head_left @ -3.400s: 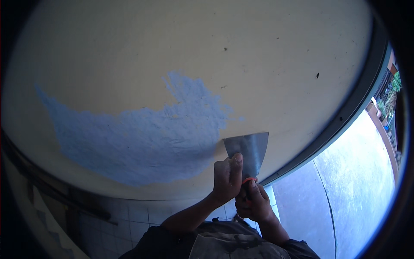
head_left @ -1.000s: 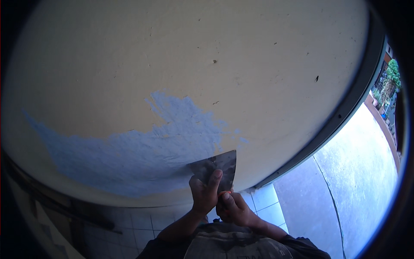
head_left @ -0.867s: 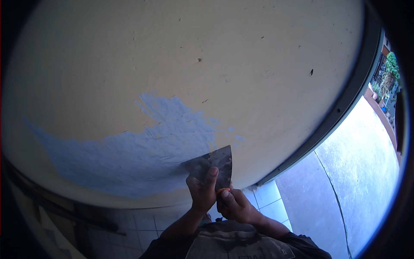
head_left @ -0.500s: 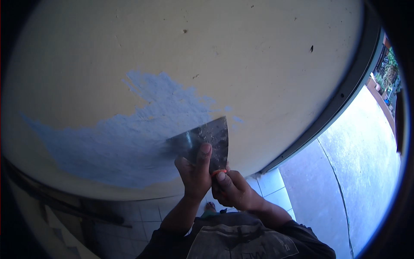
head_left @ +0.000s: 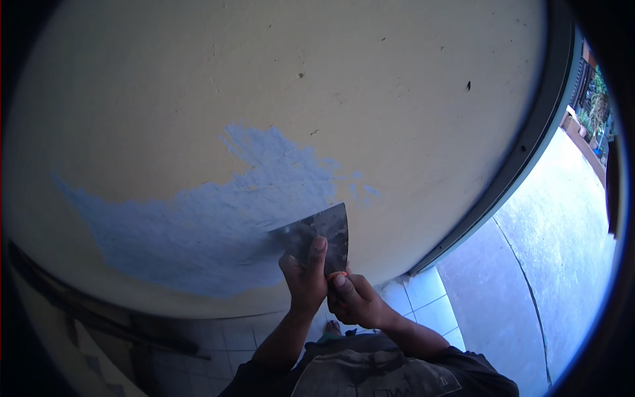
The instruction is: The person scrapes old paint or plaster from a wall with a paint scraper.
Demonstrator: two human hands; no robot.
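Observation:
Both my hands are on one wide metal scraper (head_left: 335, 231), held against a cream wall (head_left: 410, 152). My left hand (head_left: 306, 281) has its thumb pressed flat on the blade, with its fingers curled behind. Wrapped around the orange handle (head_left: 336, 274), my right hand (head_left: 360, 301) is closed, its thumb on top; most of the handle is hidden. The blade tilts toward the upper left over the right part of a bluish-grey, ragged patch (head_left: 178, 231) on the wall. Flecks of residue stick to the blade.
A dark frame (head_left: 522, 149) edges the wall at right, with sunlit concrete (head_left: 555, 231) and potted plants (head_left: 597, 106) beyond. White floor tiles (head_left: 426, 291) lie below. At lower left, a dark bar (head_left: 106, 317) runs beneath the wall's bottom edge.
The scraper and both hands have moved down and slightly left relative to the wall patch. The view has shifted a little. Both grips stay the same.

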